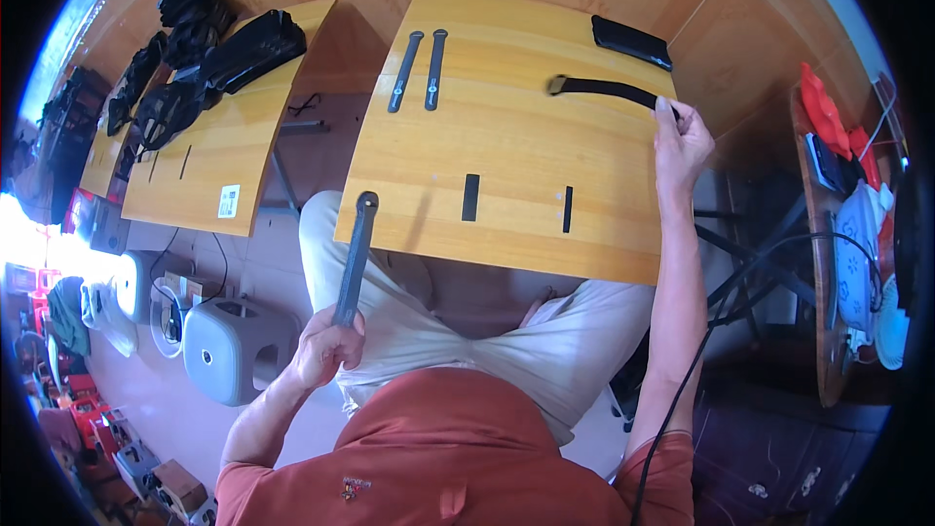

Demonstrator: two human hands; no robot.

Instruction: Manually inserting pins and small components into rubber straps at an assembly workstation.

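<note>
My left hand [331, 346] is closed round the lower end of a grey strap [355, 258]. That strap stands up stiffly past the table's front left edge, its looped end on top. Over the right side of the wooden table [516, 136], my right hand [684, 141] pinches one end of a black strap [614, 89]. The black strap stretches leftward, with a blurred tan or metallic piece at its far end. Two more grey straps, a left one [405, 73] and a right one [435, 70], lie side by side at the table's back left.
A black pouch [631, 42] lies at the back right edge. Two dark narrow rectangles [470, 198] show near the table's front. Black bags [255, 49] cover part of a second table at left. A grey stool [226, 351] stands below it. A dark cable [716, 317] runs beside my right arm.
</note>
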